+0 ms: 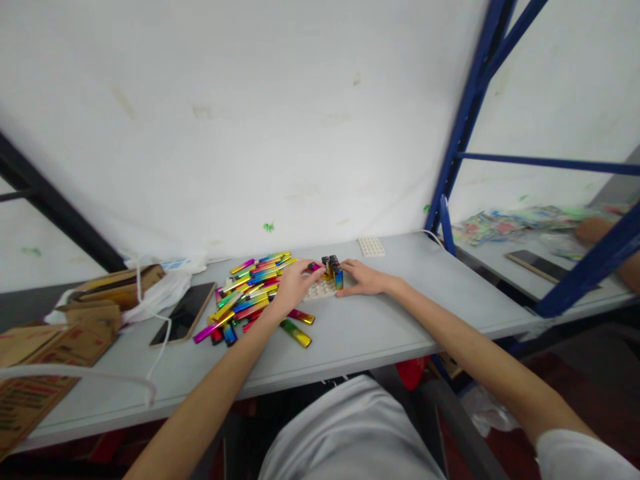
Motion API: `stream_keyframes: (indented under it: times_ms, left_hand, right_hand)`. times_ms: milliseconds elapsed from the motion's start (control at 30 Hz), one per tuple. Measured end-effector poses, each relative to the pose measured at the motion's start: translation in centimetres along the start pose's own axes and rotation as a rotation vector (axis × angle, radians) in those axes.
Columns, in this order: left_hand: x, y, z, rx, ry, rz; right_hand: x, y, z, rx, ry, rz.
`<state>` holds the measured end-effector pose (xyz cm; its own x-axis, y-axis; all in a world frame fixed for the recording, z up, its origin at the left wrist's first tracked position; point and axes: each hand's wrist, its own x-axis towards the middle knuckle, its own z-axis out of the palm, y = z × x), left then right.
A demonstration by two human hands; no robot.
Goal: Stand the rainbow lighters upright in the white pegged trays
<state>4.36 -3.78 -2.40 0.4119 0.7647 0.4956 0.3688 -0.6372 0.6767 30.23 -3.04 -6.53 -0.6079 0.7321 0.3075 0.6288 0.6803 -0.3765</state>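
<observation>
Several shiny lighters with black tops stand upright, close together, in a white holed tray. My left hand reaches over the tray's left side, its fingers pinched on a purple-red lighter that is tilted and partly hidden. From the right, my right hand curves round the upright group, thumb in front and fingers behind, touching the outer lighters. A heap of loose metallic lighters in yellow, red, blue, green and purple lies to the left, partly behind my left forearm.
A second white holed tray lies by the wall. At left are a phone, a white cable and cardboard boxes. A blue rack post rises at right; beyond it lie another phone and a person's arm.
</observation>
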Motion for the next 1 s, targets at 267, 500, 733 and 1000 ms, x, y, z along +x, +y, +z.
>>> stream_keyframes:
  times_ms: [267, 500, 733, 1000]
  left_hand:
    - [0.3, -0.3, 0.6, 0.057, -0.053, 0.049]
    - [0.4, -0.7, 1.2, -0.022, -0.133, 0.017]
    - [0.4, -0.5, 1.2, 0.052, -0.108, -0.009]
    - [1.2, -0.6, 0.7, 0.225, 0.022, 0.125]
  right_hand:
    - [0.0, -0.1, 0.0, 0.02, 0.016, -0.008]
    - [0.0, -0.3, -0.1, 0.006, -0.005, -0.005]
    - [-0.1, -0.1, 0.0, 0.018, -0.003, -0.001]
    - [-0.1, 0.1, 0.0, 0.013, -0.002, -0.003]
